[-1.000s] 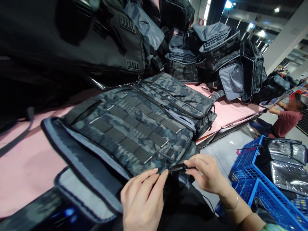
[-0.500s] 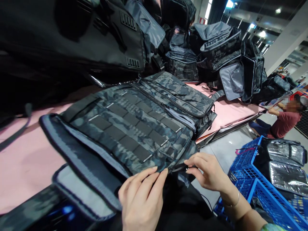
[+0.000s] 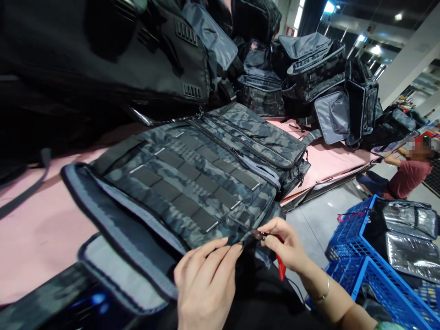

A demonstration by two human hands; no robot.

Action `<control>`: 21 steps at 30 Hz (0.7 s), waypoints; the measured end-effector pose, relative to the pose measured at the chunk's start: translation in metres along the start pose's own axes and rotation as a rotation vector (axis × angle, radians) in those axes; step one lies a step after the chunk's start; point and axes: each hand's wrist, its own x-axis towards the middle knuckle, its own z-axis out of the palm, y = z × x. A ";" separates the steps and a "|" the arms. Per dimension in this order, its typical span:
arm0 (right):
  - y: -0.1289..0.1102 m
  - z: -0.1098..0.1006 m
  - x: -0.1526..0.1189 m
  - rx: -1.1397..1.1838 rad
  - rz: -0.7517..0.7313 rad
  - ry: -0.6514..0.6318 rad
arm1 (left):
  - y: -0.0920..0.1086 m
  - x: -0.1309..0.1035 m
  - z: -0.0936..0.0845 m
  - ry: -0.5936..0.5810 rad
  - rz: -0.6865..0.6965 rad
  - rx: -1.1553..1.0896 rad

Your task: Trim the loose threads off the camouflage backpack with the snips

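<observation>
A grey camouflage backpack (image 3: 192, 183) lies front up before me, with rows of dark webbing across its face. Its side compartment nearest me gapes, showing a grey lining. My left hand (image 3: 208, 279) presses along the near edge of the bag, fingertips pinching the fabric by a zipper end. Just to the right, my right hand (image 3: 283, 243) grips a small tool with red handles (image 3: 281, 266) that looks like pliers. The dark jaws of the tool meet the bag's edge close to my left fingertips; what lies between them is too small to tell.
The bag rests on a pink-covered table (image 3: 41, 233). A large black bag (image 3: 154, 59) looms at the upper left, and more open backpacks (image 3: 312, 68) are piled behind. Blue plastic crates (image 3: 350, 238) with silver-lined pieces stand at right. A person in red (image 3: 409, 176) sits beyond.
The red handles and dark jaws of the tool now show in my right hand, which has shifted slightly left toward my left fingertips. The left hand stays at the bag's edge.
</observation>
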 end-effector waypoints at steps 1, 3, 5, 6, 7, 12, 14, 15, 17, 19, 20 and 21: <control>0.002 0.003 0.001 0.116 0.039 0.015 | 0.000 -0.001 0.000 0.006 -0.002 -0.003; 0.004 0.007 0.002 0.261 0.080 0.030 | 0.000 -0.003 0.000 0.018 -0.014 -0.014; 0.002 0.010 0.003 0.241 0.072 0.042 | -0.001 -0.004 0.000 0.029 -0.019 -0.026; 0.001 0.012 0.003 0.182 0.073 0.051 | -0.001 -0.005 0.000 0.034 -0.014 -0.029; -0.002 0.014 0.003 0.113 0.085 0.059 | -0.001 -0.005 0.001 0.039 -0.006 -0.029; -0.007 0.025 0.006 -0.075 0.159 0.044 | 0.000 -0.005 0.002 0.067 0.027 -0.022; -0.007 0.027 0.008 -0.072 0.144 0.048 | 0.001 -0.005 0.000 0.065 -0.014 -0.072; -0.007 0.027 0.009 -0.058 0.138 0.052 | 0.001 -0.004 -0.002 0.049 -0.061 -0.118; -0.007 0.028 0.011 -0.015 0.128 0.054 | 0.001 -0.002 -0.006 -0.023 -0.188 -0.224; -0.008 0.030 0.012 0.017 0.111 0.026 | 0.000 0.000 -0.011 -0.103 -0.297 -0.320; -0.009 0.031 0.012 0.025 0.101 0.004 | -0.001 0.001 -0.013 -0.131 -0.339 -0.363; -0.010 0.032 0.012 0.030 0.090 -0.019 | -0.002 0.002 -0.014 -0.150 -0.377 -0.403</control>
